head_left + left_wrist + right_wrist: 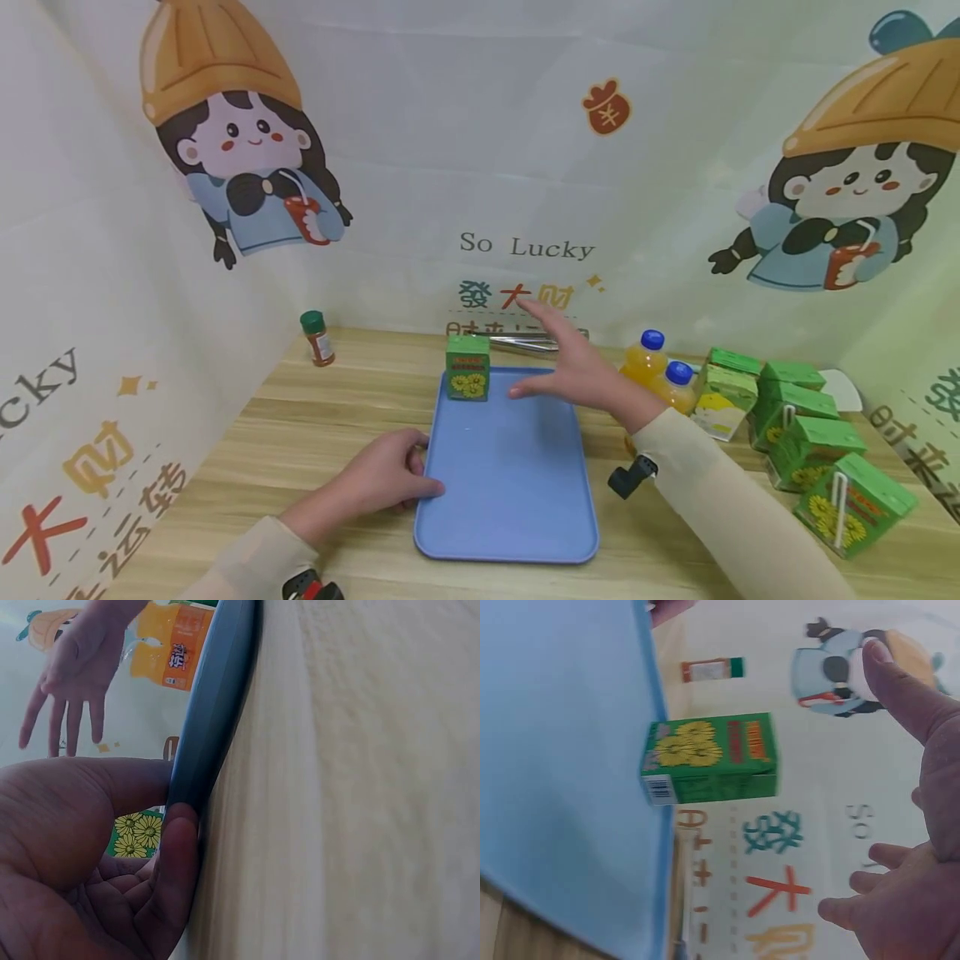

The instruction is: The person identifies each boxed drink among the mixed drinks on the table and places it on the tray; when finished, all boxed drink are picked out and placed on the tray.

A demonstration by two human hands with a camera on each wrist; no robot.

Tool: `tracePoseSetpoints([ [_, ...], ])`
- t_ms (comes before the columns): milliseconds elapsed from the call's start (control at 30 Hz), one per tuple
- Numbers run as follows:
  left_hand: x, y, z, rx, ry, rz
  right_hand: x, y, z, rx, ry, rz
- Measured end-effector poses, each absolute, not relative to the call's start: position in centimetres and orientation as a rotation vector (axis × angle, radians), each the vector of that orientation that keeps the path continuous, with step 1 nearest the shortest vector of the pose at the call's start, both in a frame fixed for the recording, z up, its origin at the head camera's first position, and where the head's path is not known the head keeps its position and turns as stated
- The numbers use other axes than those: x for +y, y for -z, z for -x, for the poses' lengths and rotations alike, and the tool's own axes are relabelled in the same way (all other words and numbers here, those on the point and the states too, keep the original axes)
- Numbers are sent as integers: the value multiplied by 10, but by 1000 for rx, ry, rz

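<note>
A creased fabric backdrop (420, 125) printed with cartoon figures hangs behind a wood-grain tabletop (285, 467) with streaky bands. On it lies a smooth, matte blue tray (502, 500), a rectangle with rounded corners and a low raised rim. The left hand (382, 475) pinches its left rim between thumb and curled fingers; the right hand (577, 367) is spread, thumb well apart from the fingers, above the tray's far part. To the right stand clear, rounded orange-drink bottles (678, 387) with blue caps and boxy green cartons (855, 504). One flower-printed drink carton (468, 369) stands upright in the tray's far left corner. Beyond, left, is a small cylindrical spice jar (317, 339), green-capped.
</note>
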State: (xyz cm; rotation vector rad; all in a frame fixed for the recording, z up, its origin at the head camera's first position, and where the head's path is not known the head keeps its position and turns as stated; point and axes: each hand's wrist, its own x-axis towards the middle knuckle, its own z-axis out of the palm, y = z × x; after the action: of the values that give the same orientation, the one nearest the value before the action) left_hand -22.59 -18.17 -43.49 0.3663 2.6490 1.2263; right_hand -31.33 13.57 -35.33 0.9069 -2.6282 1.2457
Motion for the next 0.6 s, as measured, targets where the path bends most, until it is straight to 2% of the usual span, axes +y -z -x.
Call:
tracePoseSetpoints([
  [400,-182,435,228,2639,-1219,-346,202,325,271,-2550,-1277,-926],
  [600,-181,437,229,2636,-1219,-337,238,316,253,-2569,-1243,-802],
])
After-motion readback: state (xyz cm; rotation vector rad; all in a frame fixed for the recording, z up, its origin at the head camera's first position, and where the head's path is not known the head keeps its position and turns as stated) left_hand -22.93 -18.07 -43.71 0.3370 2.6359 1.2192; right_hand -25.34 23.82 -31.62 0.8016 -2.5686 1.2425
